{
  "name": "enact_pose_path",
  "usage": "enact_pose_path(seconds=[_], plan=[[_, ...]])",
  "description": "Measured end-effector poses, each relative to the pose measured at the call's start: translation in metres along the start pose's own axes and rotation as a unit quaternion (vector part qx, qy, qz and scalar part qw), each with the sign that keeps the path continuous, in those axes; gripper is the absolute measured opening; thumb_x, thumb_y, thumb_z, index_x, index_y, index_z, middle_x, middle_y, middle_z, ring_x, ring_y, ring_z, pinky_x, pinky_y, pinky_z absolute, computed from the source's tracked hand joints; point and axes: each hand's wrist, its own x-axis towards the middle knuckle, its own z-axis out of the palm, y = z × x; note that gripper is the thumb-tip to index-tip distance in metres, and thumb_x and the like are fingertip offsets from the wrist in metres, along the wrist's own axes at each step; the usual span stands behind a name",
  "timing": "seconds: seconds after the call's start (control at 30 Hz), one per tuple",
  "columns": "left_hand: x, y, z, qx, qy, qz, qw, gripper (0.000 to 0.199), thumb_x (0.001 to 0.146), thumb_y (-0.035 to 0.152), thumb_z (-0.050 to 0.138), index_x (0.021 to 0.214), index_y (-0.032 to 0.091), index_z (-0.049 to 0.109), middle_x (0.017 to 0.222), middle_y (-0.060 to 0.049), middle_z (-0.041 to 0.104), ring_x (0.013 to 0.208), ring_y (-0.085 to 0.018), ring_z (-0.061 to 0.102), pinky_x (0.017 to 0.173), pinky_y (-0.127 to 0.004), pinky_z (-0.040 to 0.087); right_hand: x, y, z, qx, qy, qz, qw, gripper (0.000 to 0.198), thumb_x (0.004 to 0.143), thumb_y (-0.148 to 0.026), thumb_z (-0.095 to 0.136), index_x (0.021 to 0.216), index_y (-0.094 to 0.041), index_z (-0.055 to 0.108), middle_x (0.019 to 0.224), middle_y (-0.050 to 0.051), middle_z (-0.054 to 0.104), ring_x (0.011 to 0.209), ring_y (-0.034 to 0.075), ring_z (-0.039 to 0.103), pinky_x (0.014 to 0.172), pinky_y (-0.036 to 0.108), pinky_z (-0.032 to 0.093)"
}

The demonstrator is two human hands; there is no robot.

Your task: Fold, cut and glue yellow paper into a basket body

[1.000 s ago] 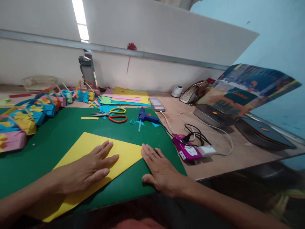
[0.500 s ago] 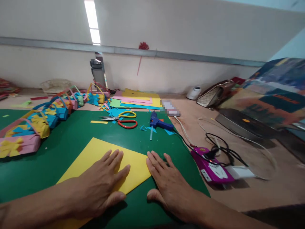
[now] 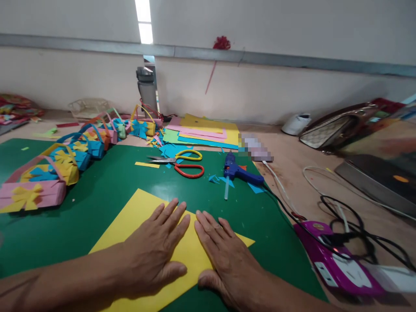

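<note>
Yellow paper sheet [image 3: 133, 216], one, on the near part of the green mat [image 3: 100, 197]; left hand [image 3: 159, 247] and right hand [image 3: 225, 251] flat upon it, fingers extended, gripping nothing, presumably to steady it. Scissors [image 3: 175, 160] and blue glue gun [image 3: 232, 169], mat's far side, seemingly parked within reach.

No legible text. Small round label [image 3: 318, 226] on magenta plastic power strip [image 3: 343, 272], near right: unreadable. Orange oval badge [image 3: 401, 178] on dark grey case [image 3: 373, 183], right: same.
</note>
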Motion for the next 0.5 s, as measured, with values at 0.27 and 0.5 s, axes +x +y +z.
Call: enact_pose_path(seconds=[0.27,0.5], plan=[[-0.002,-0.010,0.004,0.044,0.050,0.000,0.998,0.074,0.093,0.061,0.025,0.149,0.015,0.008,0.154,-0.012,0.000,0.141,-0.034,-0.001,0.112,-0.054,0.014,-0.005,0.012,-0.028,-0.063,0.082,0.146,0.984,0.031,0.083,-0.026,0.056,0.112,-0.015,0.059,0.109,0.014,0.063,0.102,0.028,0.056,0.080,0.039,0.047],[-0.003,-0.005,0.000,0.058,0.057,-0.008,0.997,0.073,0.093,0.061,0.023,0.147,0.012,0.018,0.153,-0.014,0.006,0.141,-0.034,0.004,0.112,-0.055,0.016,0.001,0.017,-0.065,0.044,-0.021,0.263,0.964,0.021,0.085,-0.035,0.053,0.084,-0.016,0.063,0.076,0.005,0.064,0.071,0.018,0.056,0.057,0.025,0.031]])
